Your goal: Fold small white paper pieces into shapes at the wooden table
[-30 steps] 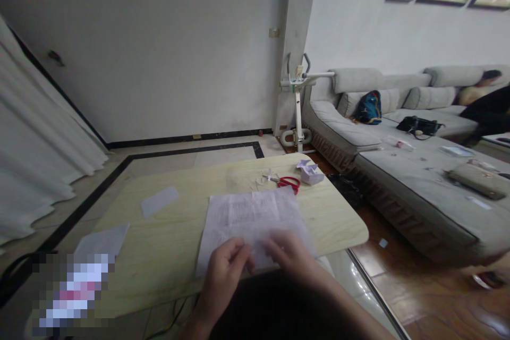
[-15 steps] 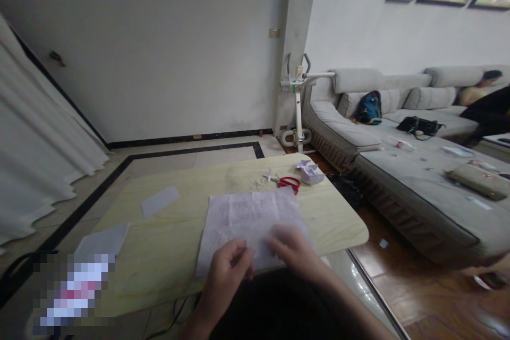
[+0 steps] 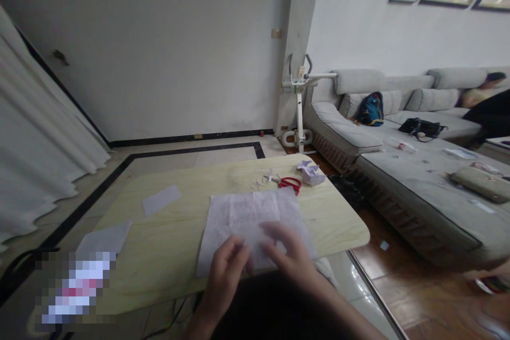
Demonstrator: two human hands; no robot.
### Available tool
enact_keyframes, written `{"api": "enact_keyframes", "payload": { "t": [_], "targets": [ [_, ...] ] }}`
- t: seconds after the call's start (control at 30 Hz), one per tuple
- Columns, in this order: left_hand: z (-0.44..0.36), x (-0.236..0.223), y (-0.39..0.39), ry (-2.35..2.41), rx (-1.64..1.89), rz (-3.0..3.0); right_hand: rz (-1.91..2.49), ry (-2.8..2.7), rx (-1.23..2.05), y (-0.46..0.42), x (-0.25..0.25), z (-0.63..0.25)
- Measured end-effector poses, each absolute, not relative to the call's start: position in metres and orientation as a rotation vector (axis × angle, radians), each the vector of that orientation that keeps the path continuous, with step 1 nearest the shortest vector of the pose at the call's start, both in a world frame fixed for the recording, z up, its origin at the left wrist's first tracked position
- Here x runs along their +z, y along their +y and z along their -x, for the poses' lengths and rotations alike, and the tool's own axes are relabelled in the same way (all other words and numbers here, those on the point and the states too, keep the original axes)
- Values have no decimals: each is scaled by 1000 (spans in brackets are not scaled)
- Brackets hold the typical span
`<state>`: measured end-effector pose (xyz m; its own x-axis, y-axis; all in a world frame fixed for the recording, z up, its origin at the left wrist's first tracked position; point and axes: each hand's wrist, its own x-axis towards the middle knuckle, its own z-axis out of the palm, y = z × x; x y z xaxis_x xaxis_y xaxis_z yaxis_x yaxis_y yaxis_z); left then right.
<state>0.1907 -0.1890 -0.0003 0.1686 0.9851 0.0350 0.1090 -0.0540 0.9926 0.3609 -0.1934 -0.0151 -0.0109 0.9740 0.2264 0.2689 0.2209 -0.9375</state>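
A creased, pale sheet with faint print-like marks (image 3: 247,210) lies flat at the near side of the wooden table (image 3: 175,249). Over its lower left part is my left hand (image 3: 231,260), thumb and fingertips pinched together; whatever they grip is too small to make out. My right hand (image 3: 289,252) hovers over the sheet's lower right, fingers apart and a little blurred, with nothing visible in it. Just beyond the sheet's far edge lie red-handled scissors (image 3: 290,185), beside some thin pale strands (image 3: 258,181).
A crumpled, folded paper piece (image 3: 313,174) sits at the far right corner. White paper slips (image 3: 161,200) and a larger sheet (image 3: 104,239) lie on the left. Beyond the table's right side stands a grey sofa (image 3: 422,207) with bags; a person sits at its far end.
My right hand has shifted slightly and its fingers have spread further apart. My left hand keeps its pinch in nearly the same place. The view has moved slightly.
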Motion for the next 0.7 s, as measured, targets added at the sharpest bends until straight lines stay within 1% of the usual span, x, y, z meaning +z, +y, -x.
{"api": "enact_keyframes", "payload": {
  "t": [0.1, 0.23, 0.37, 0.47, 0.57, 0.7],
  "targets": [
    [-191, -2, -189, 1133, 1046, -1414, 1224, -1528, 817, -196, -18, -360],
    [-190, -3, -189, 1132, 1057, -1453, 1209, -1514, 845, -197, -17, -358],
    [-187, -3, -191, 1121, 1059, -1554, 1210, -1480, 929, -197, -11, -357],
    [-187, -5, -191, 1112, 1025, -1665, 1191, -1453, 1055, -195, -7, -358],
    [-189, -5, -190, 1132, 1045, -1648, 1157, -1422, 1156, -193, -4, -358],
    [-189, -8, -189, 1192, 1084, -1594, 1103, -1397, 1210, -192, -5, -358]
  ]
}}
